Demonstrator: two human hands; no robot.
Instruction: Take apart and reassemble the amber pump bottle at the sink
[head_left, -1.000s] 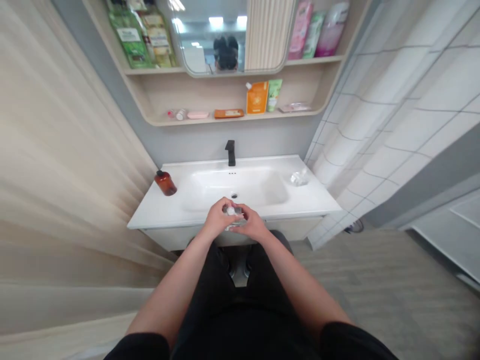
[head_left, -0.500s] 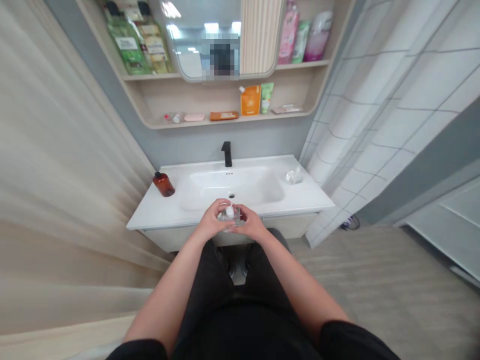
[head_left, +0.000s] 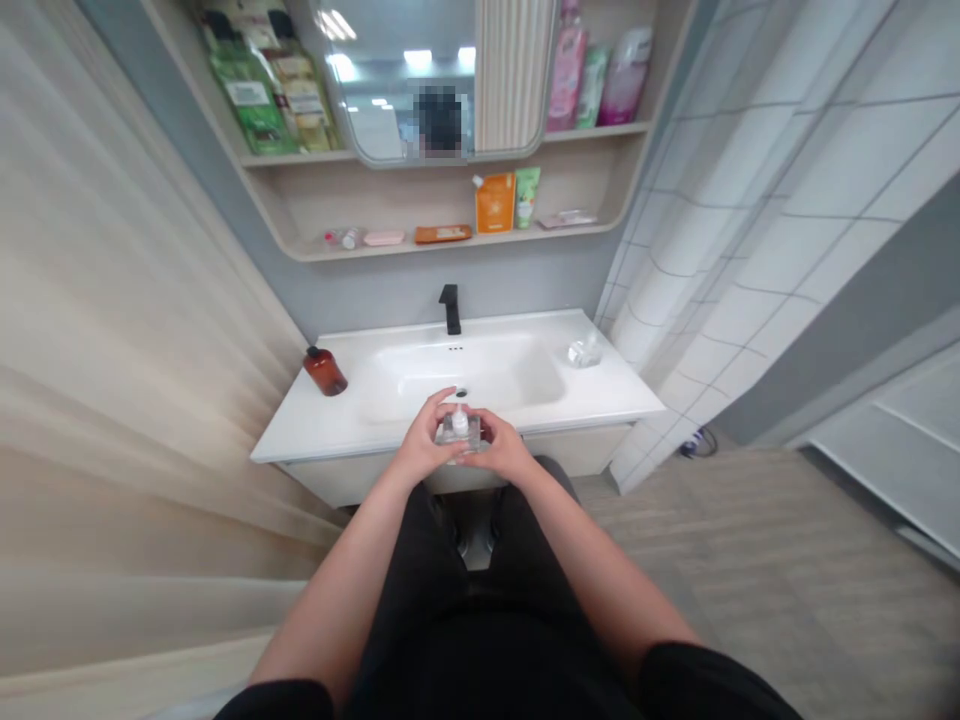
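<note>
Between my two hands is a small clear pump bottle (head_left: 460, 430) with a white pump top, held upright just in front of the sink's near edge. My left hand (head_left: 426, 440) grips its left side, the index finger raised a little near the pump. Around the right side curl the fingers of my right hand (head_left: 499, 447), its thumb along the near face. Parts of both hands' fingers are hidden behind the bottle. Beyond them lies the white sink (head_left: 517, 375) with a black faucet (head_left: 451, 310).
A brown bottle (head_left: 325, 371) stands on the counter's left. At the right is another clear item (head_left: 584, 352), possibly a similar bottle. Above hangs a shelf cabinet (head_left: 315, 250) with several toiletries and a mirror (head_left: 405, 90). Curtains flank both sides.
My left index finger has lifted away from the pump top. Both hands still hold the bottle in nearly the same place; the view has shifted slightly.
</note>
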